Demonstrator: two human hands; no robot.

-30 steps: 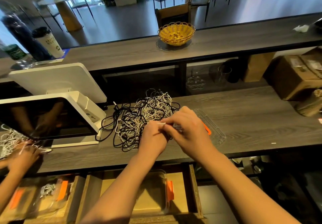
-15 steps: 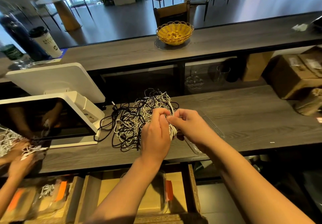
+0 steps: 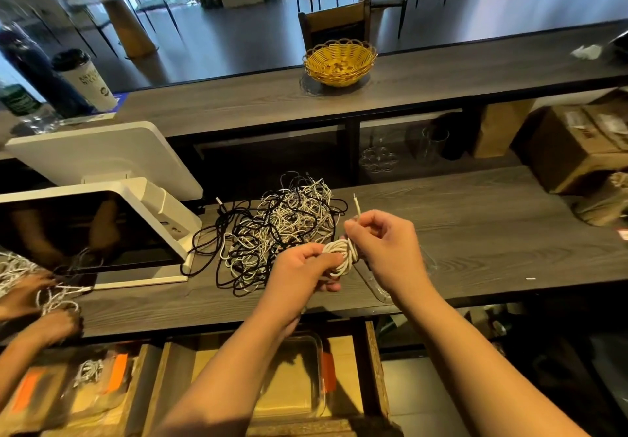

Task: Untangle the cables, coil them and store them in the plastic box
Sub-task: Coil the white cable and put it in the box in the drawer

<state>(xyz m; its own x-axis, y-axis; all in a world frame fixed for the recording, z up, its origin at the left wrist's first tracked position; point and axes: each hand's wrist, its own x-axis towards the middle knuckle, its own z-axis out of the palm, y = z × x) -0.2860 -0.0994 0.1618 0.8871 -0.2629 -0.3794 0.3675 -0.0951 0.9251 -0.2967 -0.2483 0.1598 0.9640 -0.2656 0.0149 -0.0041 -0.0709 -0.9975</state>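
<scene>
Since half a second ago both hands have drawn back from the pile, and a small white coil now shows between them, with the cable's free end sticking up above the right hand's fingers.

At the far left edge of the frame, another person's hands work at a bunch of white cable. Beside them stands a white screen terminal, its base close to the near edge of the desk. Just right of the terminal lies the tangled pile of black and white cables, black loops trailing toward the terminal's foot.

The left hand holds the white coil from the left, fingers curled round it, just above the desk's front edge. The right hand pinches the cable's free end between thumb and fingers, touching the coil's right side. Under the right wrist a clear lid lies flat at the desk's front edge.

Below the desk, in the lower middle of the frame, a clear plastic box with an orange clasp sits in a wooden compartment, partly hidden by the left forearm.

Right of the hands the desk is bare wood up to a cardboard carton at the right edge. On the upper counter stands a yellow basket.
</scene>
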